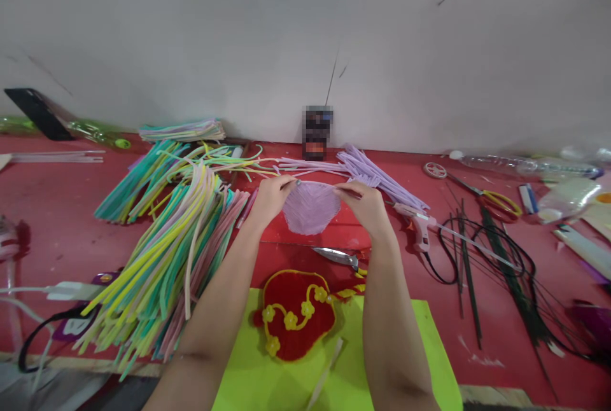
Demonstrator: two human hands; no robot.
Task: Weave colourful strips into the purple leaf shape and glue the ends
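Note:
My left hand and my right hand hold up a pale purple fuzzy panel between them, each pinching one upper corner. It looks made of pipe cleaners laid side by side, with a straight top edge and a rounded bottom. Below it lies a pair of scissors, its handle partly hidden by my right forearm. Nearer me, a red fuzzy piece with a yellow edge and yellow flowers rests on a bright yellow-green sheet.
Bundles of coloured pipe cleaners lie left, purple ones behind my right hand. A pink glue gun, its black cord, yellow-handled scissors and dark green stems are on the right. A phone leans on the wall.

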